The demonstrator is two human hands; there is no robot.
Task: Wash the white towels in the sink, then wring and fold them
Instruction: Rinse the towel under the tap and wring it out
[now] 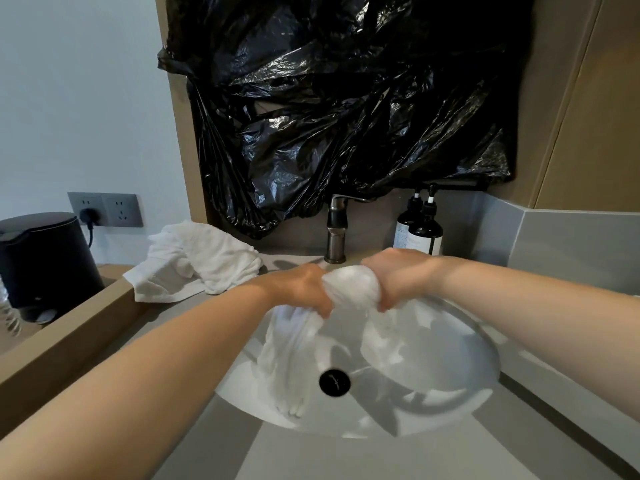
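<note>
Both my hands grip one wet white towel (349,289) above the white sink (460,386). My left hand (301,285) holds its left side and my right hand (398,278) holds its right side, with a bunched hump of cloth between them. The towel's two ends hang down into the basin, the left end reaching near the black drain (334,382). A second white towel (197,261) lies crumpled on the grey counter to the left of the sink.
A dark metal tap (336,230) stands behind the sink. Two dark pump bottles (420,226) sit to its right. Black plastic sheeting (346,98) covers the wall above. A black kettle (45,265) stands at far left, below a wall socket (105,209).
</note>
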